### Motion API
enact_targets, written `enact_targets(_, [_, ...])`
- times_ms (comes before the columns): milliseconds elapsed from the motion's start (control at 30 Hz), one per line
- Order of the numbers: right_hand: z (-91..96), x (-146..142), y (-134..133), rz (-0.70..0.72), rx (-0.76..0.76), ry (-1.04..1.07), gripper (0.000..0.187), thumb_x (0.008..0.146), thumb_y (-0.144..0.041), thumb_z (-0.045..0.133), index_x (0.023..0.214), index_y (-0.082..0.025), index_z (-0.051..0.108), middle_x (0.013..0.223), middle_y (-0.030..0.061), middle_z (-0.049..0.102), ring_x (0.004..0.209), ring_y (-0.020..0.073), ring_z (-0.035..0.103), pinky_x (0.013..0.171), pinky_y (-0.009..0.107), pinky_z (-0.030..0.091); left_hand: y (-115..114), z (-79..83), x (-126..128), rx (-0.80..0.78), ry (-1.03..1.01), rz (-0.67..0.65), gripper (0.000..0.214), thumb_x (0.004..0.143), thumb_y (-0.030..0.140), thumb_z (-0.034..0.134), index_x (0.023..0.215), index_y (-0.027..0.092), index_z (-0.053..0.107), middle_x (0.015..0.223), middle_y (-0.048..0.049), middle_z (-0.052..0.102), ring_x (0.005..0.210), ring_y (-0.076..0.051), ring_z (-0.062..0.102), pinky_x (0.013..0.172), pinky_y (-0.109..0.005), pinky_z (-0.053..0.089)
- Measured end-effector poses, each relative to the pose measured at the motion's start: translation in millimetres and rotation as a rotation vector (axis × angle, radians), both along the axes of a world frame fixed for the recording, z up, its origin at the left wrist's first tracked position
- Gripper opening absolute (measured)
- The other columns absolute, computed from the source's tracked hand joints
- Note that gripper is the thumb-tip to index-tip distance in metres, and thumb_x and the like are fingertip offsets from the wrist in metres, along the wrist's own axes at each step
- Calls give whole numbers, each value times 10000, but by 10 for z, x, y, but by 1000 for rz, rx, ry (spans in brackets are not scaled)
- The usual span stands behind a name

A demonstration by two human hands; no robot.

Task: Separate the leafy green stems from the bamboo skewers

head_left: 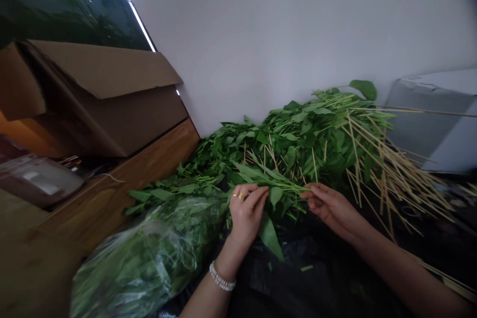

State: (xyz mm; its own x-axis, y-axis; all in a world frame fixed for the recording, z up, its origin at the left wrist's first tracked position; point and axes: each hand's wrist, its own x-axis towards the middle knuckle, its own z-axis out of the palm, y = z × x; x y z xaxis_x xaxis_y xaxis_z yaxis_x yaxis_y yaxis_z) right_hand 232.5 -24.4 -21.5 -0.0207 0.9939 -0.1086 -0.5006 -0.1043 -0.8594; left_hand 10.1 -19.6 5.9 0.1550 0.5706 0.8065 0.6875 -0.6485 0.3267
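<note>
My left hand (246, 211), with rings and a beaded bracelet, is closed on the leafy part of a small bunch of green leafy stems (278, 183). At the right end of that bunch, my right hand (331, 206) pinches the stem ends between thumb and fingers. A broad leaf (270, 236) hangs down below my left hand. Just behind both hands lies a long heap of leafy greens (298, 131). Thin wooden sticks (395, 174) lie over the right part of the heap, and some poke up among the leaves.
A clear plastic bag of greens (149, 263) lies at the front left. Black sheeting (298, 288) with cut stem bits spreads below my hands. An open cardboard box (112, 114) stands on a wooden surface (160, 159) at left. A pale box (428, 114) stands at right, by the wall.
</note>
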Motion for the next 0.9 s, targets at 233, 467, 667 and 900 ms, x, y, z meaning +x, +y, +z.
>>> enact_targets(233, [100, -103, -90, 58, 8, -92, 383, 676, -460, 754, 868, -157, 616, 757, 60, 701, 526, 96, 551, 453, 213, 379, 48, -47, 6, -5, 136, -10, 175, 861, 235, 619, 1009, 265, 707, 988, -40, 699, 923, -194, 549, 836, -370, 423])
enact_targets(467, [152, -133, -119, 76, 46, -164, 407, 689, -510, 723, 876, -169, 604, 758, 65, 695, 512, 101, 548, 452, 227, 375, 36, -15, 29, -64, 312, -37, 197, 872, 260, 609, 1047, 292, 696, 851, -22, 706, 916, -197, 537, 792, -373, 341])
enact_targets(667, [68, -159, -114, 119, 154, -419, 427, 774, -550, 613, 959, -166, 597, 789, 60, 683, 533, 119, 583, 457, 240, 420, 13, 15, 36, -36, 344, -40, 175, 872, 192, 569, 997, 237, 682, 863, -31, 698, 935, -191, 561, 834, -382, 328])
enact_targets(900, [23, -234, -170, 130, 248, -588, 349, 837, -501, 537, 930, -171, 605, 760, 33, 669, 518, 105, 578, 457, 229, 431, 34, 27, 14, -80, 283, 36, 131, 828, 157, 556, 875, 209, 667, 779, -26, 667, 870, -204, 556, 811, -372, 339])
